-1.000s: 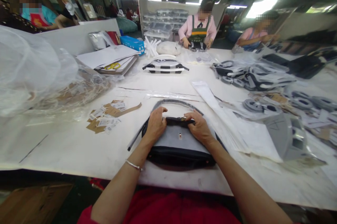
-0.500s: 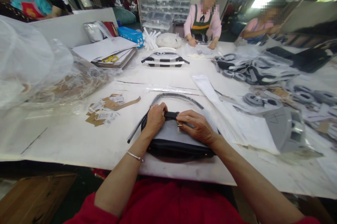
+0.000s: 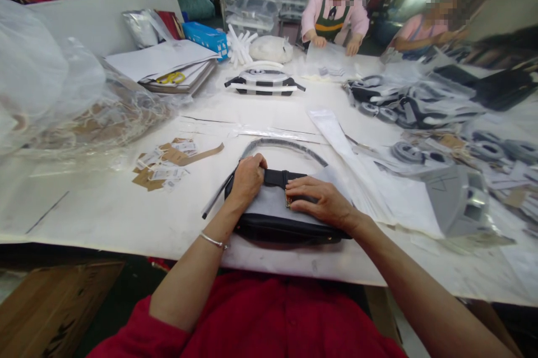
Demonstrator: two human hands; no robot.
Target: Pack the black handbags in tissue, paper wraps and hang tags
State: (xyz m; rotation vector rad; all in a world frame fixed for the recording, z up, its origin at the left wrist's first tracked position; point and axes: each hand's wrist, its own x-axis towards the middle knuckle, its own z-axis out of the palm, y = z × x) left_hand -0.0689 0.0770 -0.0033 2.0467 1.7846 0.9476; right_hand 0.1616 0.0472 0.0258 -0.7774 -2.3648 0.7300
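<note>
A black handbag (image 3: 290, 230) lies in front of me on the white table, with a pale grey sheet (image 3: 274, 199) over its body. Across its top runs a black strap (image 3: 275, 177) with a gold-coloured buckle (image 3: 288, 198). My left hand (image 3: 249, 180) is closed on the strap's left end, the fingertips curled out of sight. Lying over the strap just right of the buckle is my right hand (image 3: 321, 201), its fingers stretched out and pressing down. The bag's wrapped handle (image 3: 290, 144) arches behind both hands. A thin dark strap (image 3: 216, 198) sticks out at the left.
Cardboard tags (image 3: 163, 164) lie left of the bag. White plastic sleeves (image 3: 365, 179) and wrapped grey-black parts (image 3: 412, 103) cover the right side. Another bag (image 3: 264, 82) stands farther back. Across the table a co-worker (image 3: 334, 16) handles a clear sheet.
My right hand has flattened over the strap, and more of the strap shows between my hands. The view has tilted slightly down. The co-worker across has lifted a clear sheet.
</note>
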